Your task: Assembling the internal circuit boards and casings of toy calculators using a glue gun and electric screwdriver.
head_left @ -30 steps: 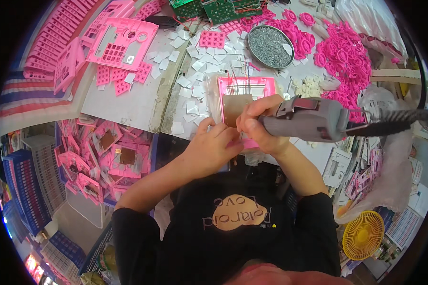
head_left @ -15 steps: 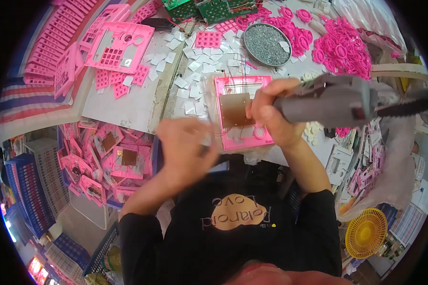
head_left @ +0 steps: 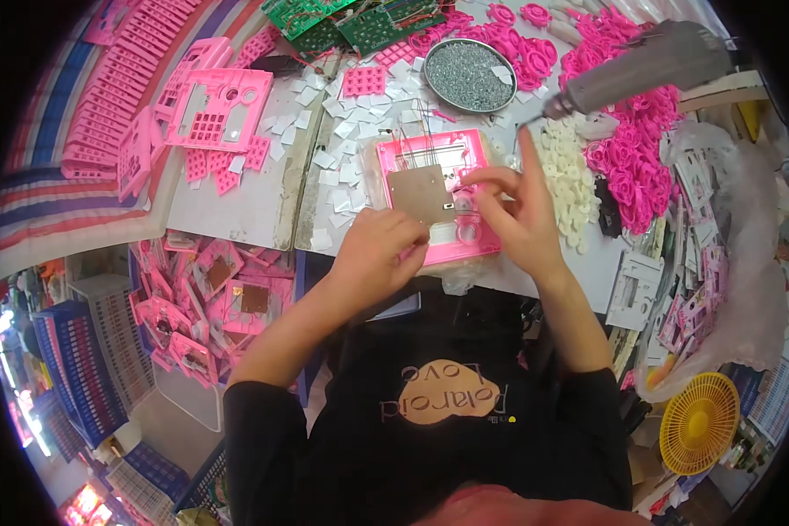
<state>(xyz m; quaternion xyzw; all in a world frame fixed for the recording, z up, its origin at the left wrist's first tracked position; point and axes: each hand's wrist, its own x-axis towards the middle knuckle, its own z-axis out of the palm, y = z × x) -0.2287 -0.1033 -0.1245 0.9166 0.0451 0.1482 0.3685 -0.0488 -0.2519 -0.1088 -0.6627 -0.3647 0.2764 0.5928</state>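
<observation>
A pink plastic casing (head_left: 472, 253) lies in front of me, with a brown circuit board (head_left: 418, 195) on it and thin wires rising from its far edge. My left hand (head_left: 381, 252) is at the board's near left corner, its fingertips closed together; what they hold, if anything, is hidden. Over the casing's right side is my right hand (head_left: 526, 210), holding nothing, with fingers apart. Its index finger points away from me, close to the tip of a grey electric screwdriver (head_left: 644, 72). The screwdriver hangs tilted above the table, out of my grip.
A round dish of small screws (head_left: 471, 77) stands beyond the casing. White square pieces (head_left: 346, 129) are scattered to its left. Cream parts (head_left: 567, 180) and pink rings (head_left: 627, 171) heap up at right. A bin of pink casings (head_left: 197, 302) sits at lower left.
My right hand has let go of the electric screwdriver, which has moved up and away to the right. My left hand has moved right, to the circuit board's near edge.
</observation>
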